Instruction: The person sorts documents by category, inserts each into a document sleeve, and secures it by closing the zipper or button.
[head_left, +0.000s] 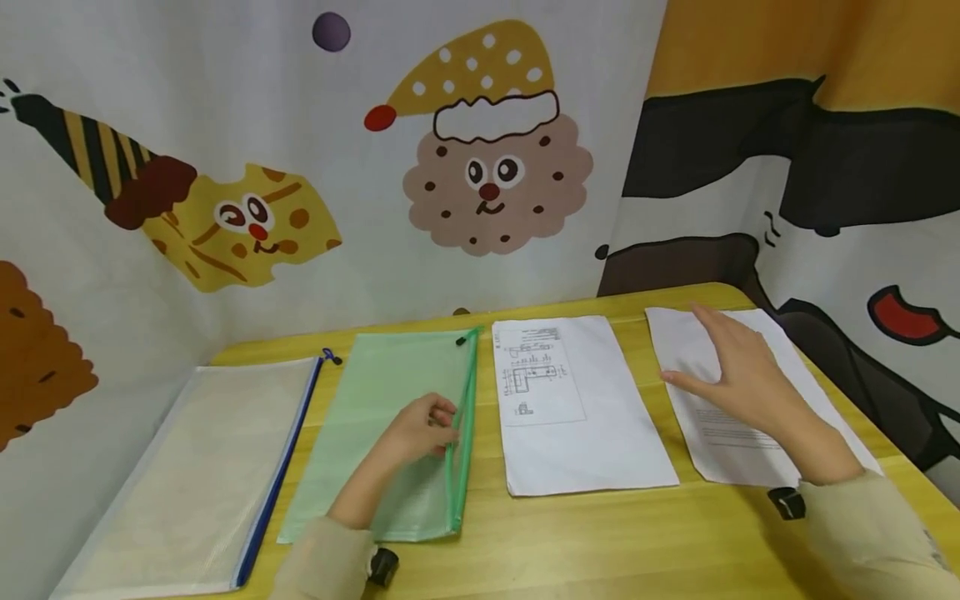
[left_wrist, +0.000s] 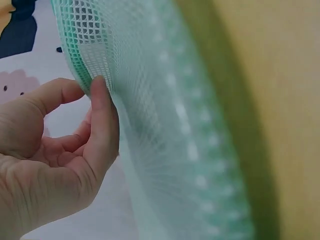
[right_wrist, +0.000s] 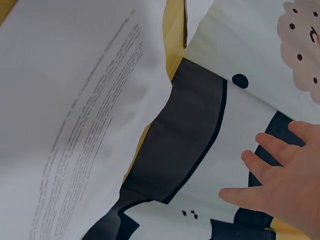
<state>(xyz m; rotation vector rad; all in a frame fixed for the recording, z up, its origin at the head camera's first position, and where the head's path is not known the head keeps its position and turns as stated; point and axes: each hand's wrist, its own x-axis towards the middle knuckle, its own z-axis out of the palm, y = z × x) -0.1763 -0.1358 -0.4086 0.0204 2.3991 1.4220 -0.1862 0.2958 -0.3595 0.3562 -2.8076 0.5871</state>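
Note:
In the head view a green mesh zipper pouch [head_left: 375, 375] lies on the table, its zipper side along the right edge. My left hand [head_left: 422, 429] pinches one lip of that edge between thumb and fingertips, and the opening gapes a little. The left wrist view has the hand [left_wrist: 65, 140] gripping the mesh rim [left_wrist: 82, 65] close up. My right hand [head_left: 738, 371] hovers with spread fingers over a printed sheet of paper [head_left: 675, 342] at the right. In the right wrist view the fingers stand apart from the sheet [right_wrist: 75, 100], holding nothing.
A clear pouch with a blue zipper [head_left: 202, 475] lies at the left. Between the green pouch and the right sheet is a paper with a technical drawing [head_left: 585, 450]. The yellow table [head_left: 585, 550] ends at a cartoon-printed curtain [head_left: 360, 250] behind.

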